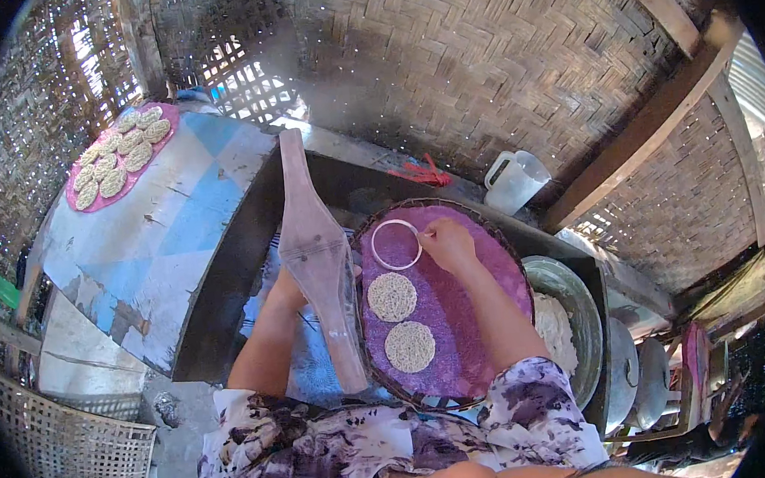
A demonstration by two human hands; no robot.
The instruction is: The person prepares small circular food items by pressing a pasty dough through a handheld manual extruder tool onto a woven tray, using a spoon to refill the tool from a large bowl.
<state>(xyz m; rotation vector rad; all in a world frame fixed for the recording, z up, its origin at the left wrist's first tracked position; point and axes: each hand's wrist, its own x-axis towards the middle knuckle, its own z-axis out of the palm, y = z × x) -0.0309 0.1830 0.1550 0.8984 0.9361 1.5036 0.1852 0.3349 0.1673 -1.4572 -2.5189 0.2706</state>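
My left hand (285, 292) is around the middle of a long two-handled wooden press (313, 244), which hides most of the fingers. The press stands tilted at the left rim of a round woven tray lined with purple cloth (456, 361). With thumb and fingers, my right hand (449, 242) pinches the right side of a thin white ring (375, 247) over the cloth's far part. Just nearer to me lie two flat, round cakes of squeezed dough strands, one (392, 297) close to the ring and another (410, 347) below it.
Several similar dough rounds (112, 181) lie on a pink sheet on the blue-and-white table (192, 213) at left. A metal basin (578, 284) with pale dough (554, 333) stands right of the tray. Behind are a plastic jug (519, 177), red string (428, 172) and a woven bamboo wall (423, 67).
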